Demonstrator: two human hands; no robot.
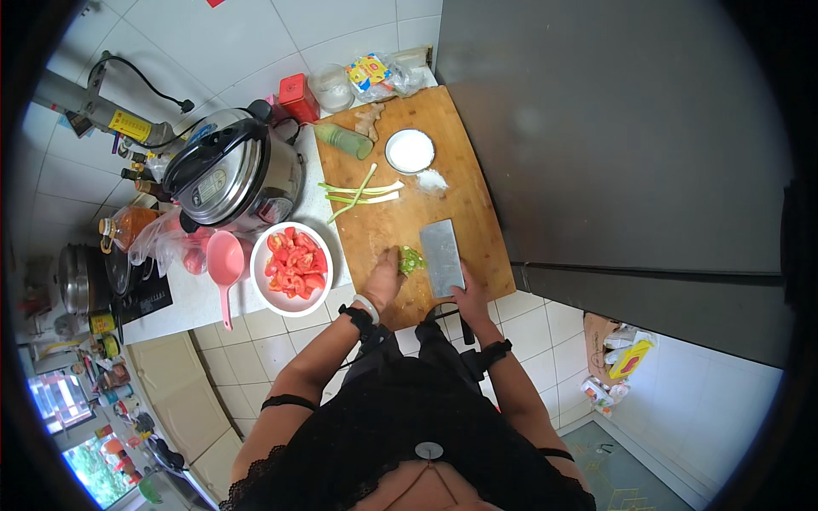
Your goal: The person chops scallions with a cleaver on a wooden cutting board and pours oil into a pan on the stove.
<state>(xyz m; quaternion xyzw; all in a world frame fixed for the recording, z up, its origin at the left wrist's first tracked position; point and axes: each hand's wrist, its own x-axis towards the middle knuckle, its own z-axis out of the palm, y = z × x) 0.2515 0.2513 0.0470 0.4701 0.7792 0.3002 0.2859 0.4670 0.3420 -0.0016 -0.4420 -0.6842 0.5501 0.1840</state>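
My right hand (471, 299) grips a Chinese cleaver (441, 258), whose broad grey blade lies almost flat over the wooden cutting board (370, 249). Just left of the blade sits a small heap of chopped green vegetable (411, 260). The fingers of my left hand (385, 280) touch the heap's left side, and I cannot tell whether they hold any of it. Farther up the board, several scallion stalks (363, 195) lie crossed. A bowl of white powder (409, 151) stands beyond them, with a loose white pile (432, 181) beside it.
A white bowl of cut tomatoes (296, 268) stands left of the board, next to a pink ladle (225, 259). Behind is an electric pressure cooker (236, 172). A green radish piece (345, 141) and ginger (369, 121) lie at the board's back. A grey refrigerator (613, 140) borders the right.
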